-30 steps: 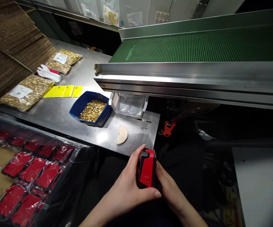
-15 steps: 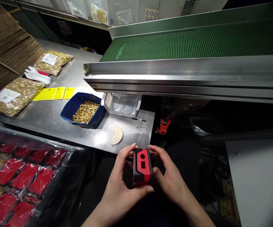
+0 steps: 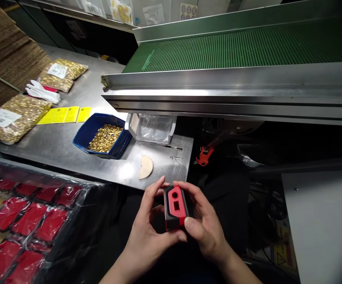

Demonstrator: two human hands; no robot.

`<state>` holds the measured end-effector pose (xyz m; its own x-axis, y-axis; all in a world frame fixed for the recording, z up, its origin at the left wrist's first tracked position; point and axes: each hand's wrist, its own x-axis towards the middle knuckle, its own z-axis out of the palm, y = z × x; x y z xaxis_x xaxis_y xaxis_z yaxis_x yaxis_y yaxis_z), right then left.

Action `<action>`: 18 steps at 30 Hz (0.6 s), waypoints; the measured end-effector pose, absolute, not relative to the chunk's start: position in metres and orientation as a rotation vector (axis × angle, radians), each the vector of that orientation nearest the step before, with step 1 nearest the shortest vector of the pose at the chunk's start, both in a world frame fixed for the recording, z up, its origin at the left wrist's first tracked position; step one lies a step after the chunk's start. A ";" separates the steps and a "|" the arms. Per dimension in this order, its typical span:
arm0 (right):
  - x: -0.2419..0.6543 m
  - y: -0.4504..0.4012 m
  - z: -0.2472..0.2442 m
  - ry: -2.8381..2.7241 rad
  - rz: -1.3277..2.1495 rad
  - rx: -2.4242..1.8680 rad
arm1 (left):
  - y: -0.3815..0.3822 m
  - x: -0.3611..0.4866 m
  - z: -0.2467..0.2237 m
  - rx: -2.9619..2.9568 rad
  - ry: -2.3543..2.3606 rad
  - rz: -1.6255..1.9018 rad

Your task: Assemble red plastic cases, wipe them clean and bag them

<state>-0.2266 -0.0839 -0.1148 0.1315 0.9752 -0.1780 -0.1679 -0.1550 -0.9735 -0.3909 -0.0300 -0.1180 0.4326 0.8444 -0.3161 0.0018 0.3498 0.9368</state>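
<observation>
A red-and-black plastic housing [image 3: 175, 205] with a round hole and a rectangular window in its red face is held up in front of me, below the table's near edge. My left hand [image 3: 151, 225] grips it from the left, its thumb under the near end and its fingers at the far end. From the other side my right hand [image 3: 205, 221] holds it too, thumb pressed on the red near corner and fingers at the far right edge. The housing's underside is hidden.
Ahead on the metal table [image 3: 129, 167] are a blue bin [image 3: 82, 138] of small brass-coloured parts, a pale half-disc [image 3: 146, 167], a white bin [image 3: 153, 139] and tweezers [image 3: 175, 158]. A green conveyor [image 3: 218, 49] crosses above. Bagged red parts [image 3: 29, 221] lie left.
My right hand has closed in on the housing, its thumb now on the red corner. The housing has shifted slightly left and turned a little. The view has moved slightly.
</observation>
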 end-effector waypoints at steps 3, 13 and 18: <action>-0.241 -0.083 -0.118 -0.867 1.152 -1.320 | -0.033 -0.389 -0.124 1.077 0.997 0.667; -0.241 -0.074 -0.127 -0.631 1.231 -1.485 | -0.037 -0.383 -0.133 0.788 0.994 0.658; -0.224 -0.085 -0.146 -0.482 1.386 -1.591 | -0.029 -0.383 -0.136 0.751 0.997 0.692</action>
<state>-0.2244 -0.0849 -0.1462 0.2835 0.7861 -0.5492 -0.2750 -0.4820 -0.8319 -0.3833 -0.0290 -0.1361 0.3800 0.7950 -0.4728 -0.1648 0.5612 0.8111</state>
